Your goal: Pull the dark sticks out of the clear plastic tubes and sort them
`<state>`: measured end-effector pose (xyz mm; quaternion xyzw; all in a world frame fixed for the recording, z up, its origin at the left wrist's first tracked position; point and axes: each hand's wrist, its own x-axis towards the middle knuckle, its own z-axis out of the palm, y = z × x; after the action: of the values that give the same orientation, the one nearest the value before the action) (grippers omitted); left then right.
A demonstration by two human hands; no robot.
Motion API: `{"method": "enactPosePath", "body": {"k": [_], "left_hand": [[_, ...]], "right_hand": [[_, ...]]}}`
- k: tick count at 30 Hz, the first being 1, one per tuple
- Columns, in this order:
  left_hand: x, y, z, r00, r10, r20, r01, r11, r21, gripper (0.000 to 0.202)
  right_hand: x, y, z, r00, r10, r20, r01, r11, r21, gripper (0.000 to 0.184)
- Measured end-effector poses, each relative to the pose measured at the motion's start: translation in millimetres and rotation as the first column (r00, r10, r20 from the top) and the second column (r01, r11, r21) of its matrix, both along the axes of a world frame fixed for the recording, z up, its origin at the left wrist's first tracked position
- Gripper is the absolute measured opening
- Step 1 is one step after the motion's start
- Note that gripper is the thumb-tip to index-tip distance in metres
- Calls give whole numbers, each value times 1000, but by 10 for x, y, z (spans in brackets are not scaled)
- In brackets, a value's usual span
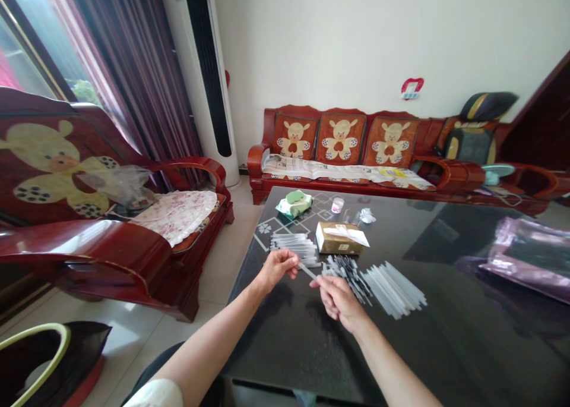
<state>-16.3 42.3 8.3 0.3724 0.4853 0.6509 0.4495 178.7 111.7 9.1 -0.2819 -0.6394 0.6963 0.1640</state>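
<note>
A long red wooden sofa (356,151) is standing against the far wall, its three back cushions each printed with a cartoon bear and its seat covered with spread newspapers (342,172) whose print is too small to read. A matching armchair (111,229) is sitting at the left, carrying a bear cushion and a flowered cloth. The black glass table (445,335) is filling the right of the view, with a pink plastic bag (529,252) lying at its right edge; what is in it cannot be told.

A tan tissue box (341,239) is lying near the table's middle with a white tissue poking from its slot; any lettering on it is unreadable. Behind it, a green wet-wipe pack (294,204) is resting, its label too blurred to read.

Loose piles are lying around the box: clear sleeves (394,288) to the right, dark sticks (350,271) in the middle, and a neat stack of filled sleeves (296,245) to the left.

The left hand (278,267) and right hand (338,300) are each pinching an end of one thin clear sleeve (307,271), holding it just above the table between them, in front of the piles.
</note>
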Motion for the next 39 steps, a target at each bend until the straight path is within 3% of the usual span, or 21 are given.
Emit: {"method": "enactPosePath", "body": {"k": [2,5,7,9,11,13,18,20,22,25,28,35,39], "left_hand": [[39,-8,17,999,-27,-23,28,1000,13,35],[53,-6,36,998,-58,-37,58,998,-7,36],[-25,-2,52,1000,-11,-24,10,999,-44,36],[-181,-7,73,989,150,5,-149,985,-84,36],[-363,-19,92,944,326,58,-319,942,-107,36],[-488,-29,95,944,318,84,-308,944,-117,35],[-407,-9,22,980,179,88,-168,979,-119,36],[-321,0,-5,986,143,83,-134,985,-112,36],[-259,-2,-19,989,121,87,-111,987,-114,37],[-204,-11,-33,989,107,97,-94,987,-134,37],[-160,-7,-62,991,99,93,-84,984,-154,37],[-93,2,-133,997,62,55,-52,985,-163,37],[-40,2,-174,998,57,27,-53,986,-155,37]], "right_hand": [[8,22,-36,996,69,-55,-80,972,-219,46],[25,31,-22,988,113,-104,-137,954,-266,39],[49,21,45,994,89,-58,-95,989,-111,35],[89,11,139,999,49,2,-49,977,205,34],[138,13,221,999,-5,36,-14,852,523,35],[181,41,259,996,-64,54,9,720,694,36],[303,304,196,952,-256,170,-9,532,847,32],[438,492,183,877,-408,253,-51,445,894,34],[635,697,195,730,-596,335,-105,387,916,34],[937,955,217,469,-768,436,-150,417,896,33],[1105,1096,184,327,-803,498,-130,484,865,33],[1133,1209,-24,289,-782,552,-187,519,834,32],[1104,1176,12,320,-779,539,-202,500,842,35]]}}
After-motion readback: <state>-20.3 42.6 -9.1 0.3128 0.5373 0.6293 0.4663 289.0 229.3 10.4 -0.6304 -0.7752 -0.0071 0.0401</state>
